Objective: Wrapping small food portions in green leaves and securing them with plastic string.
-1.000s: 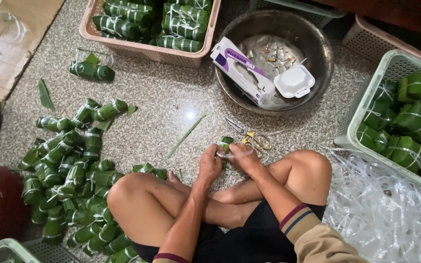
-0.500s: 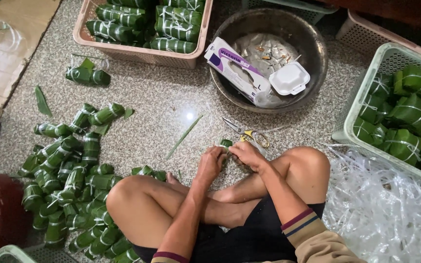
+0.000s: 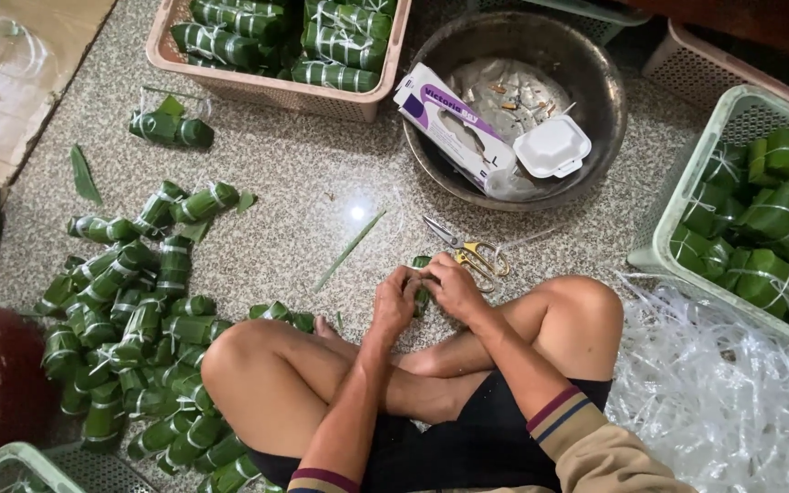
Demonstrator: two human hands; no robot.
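I sit cross-legged on a speckled stone floor. Both hands meet in front of my shins around one small green leaf-wrapped roll (image 3: pixel 423 285). My left hand (image 3: pixel 396 301) grips its left side and my right hand (image 3: pixel 454 288) closes over its right side, so only a sliver of green shows between the fingers. Yellow-handled scissors (image 3: pixel 473 254) lie on the floor just beyond my right hand.
A heap of tied leaf rolls (image 3: pixel 134 315) spreads at my left. A pink basket (image 3: pixel 278 87) of rolls stands at the back, a metal basin (image 3: pixel 595 87) with a box and white container beside it, a green basket (image 3: pixel 678 219) at right, clear plastic strings (image 3: pixel 723 402) below.
The hands stay together on the roll, with the fingers shifting slightly around it. The view has drifted a little; nothing else moved.
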